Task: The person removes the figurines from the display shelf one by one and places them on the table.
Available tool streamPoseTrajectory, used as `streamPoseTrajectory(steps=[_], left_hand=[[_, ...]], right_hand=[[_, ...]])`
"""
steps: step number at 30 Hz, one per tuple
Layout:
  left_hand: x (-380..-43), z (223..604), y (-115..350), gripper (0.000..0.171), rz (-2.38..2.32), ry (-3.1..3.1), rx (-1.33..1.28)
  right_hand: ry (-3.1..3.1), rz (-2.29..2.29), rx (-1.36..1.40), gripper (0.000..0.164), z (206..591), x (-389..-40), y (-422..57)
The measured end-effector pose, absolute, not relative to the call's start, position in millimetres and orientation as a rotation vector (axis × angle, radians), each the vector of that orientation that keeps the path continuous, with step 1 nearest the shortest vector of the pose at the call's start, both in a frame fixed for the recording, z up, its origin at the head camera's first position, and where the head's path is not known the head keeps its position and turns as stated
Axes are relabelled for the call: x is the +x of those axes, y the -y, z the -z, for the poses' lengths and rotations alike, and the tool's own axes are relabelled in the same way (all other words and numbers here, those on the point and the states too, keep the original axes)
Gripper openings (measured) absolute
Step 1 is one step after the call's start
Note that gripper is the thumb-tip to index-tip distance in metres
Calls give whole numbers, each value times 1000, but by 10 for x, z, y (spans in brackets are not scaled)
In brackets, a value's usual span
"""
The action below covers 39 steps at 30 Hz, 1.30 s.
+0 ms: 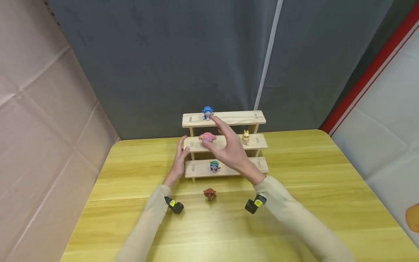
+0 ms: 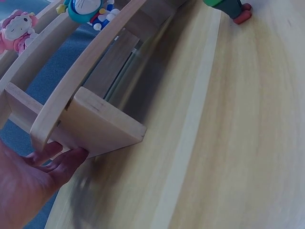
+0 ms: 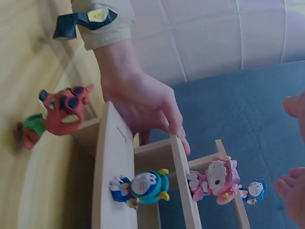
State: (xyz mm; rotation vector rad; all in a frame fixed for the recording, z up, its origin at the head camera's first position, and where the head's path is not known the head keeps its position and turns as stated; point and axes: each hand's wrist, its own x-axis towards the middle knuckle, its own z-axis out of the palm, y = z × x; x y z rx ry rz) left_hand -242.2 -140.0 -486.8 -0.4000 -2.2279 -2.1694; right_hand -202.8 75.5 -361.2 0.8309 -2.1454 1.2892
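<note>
Left hand: grip clamped on the left end of the wooden rack. Blue figurine: top tier. Pink figurine: middle tier. Red figurine: table, before the rack. Right hand: grip apart, near the pink figurine. Yellow figurine: middle tier.

Taking the centre of the three-tier wooden display rack as the dial, the right hand hovers there, fingers spread. The left hand holds the rack's end at 8 o'clock. A blue-hatted figurine stands at 11, a pink figurine past 9, a yellow rabbit-eared figurine before 3, a teal-hatted figurine at 7; farther toward 7, a reddish-brown figurine is on the wood-grain surface.
</note>
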Motion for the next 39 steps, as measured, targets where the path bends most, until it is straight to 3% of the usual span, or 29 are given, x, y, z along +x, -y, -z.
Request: streamPoseTrajectory(steps=[25, 39], left_hand=[[-2438, 4868, 1411, 57, 2142, 2230, -424], [-2422, 4854, 1422, 58, 2150, 2201, -412]], right_hand=[[2332, -1260, 712, 73, 3473, -2489, -776], [2375, -1234, 663, 59, 3477, -2769, -723]])
